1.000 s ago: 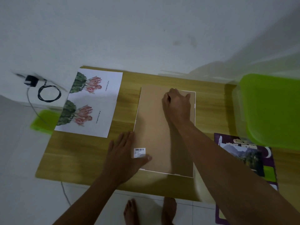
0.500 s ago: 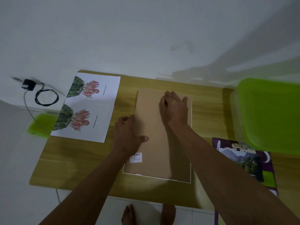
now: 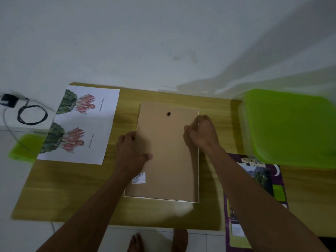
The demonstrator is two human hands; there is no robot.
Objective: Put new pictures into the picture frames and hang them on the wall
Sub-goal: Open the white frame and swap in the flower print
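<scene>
A picture frame (image 3: 167, 153) lies face down in the middle of the wooden table (image 3: 60, 188), its brown backing board up, with a small dark hanging hole near the far edge and a barcode label near the front left. My left hand (image 3: 130, 153) grips the frame's left edge, thumb lying on the board. My right hand (image 3: 202, 132) is at the right edge with its fingers curled, pinching at the rim. A white sheet (image 3: 80, 124) printed with two pink flower pictures lies to the left.
A green-lidded plastic box (image 3: 291, 128) stands at the right. A purple poster (image 3: 258, 193) with a landscape photo lies under my right forearm. A black charger and coiled cable (image 3: 27, 113) lie on the floor at left. The white wall rises behind the table.
My right hand moved from the board's middle to its right edge, uncovering the hanging hole. My left hand slid up along the left edge and now grips it.
</scene>
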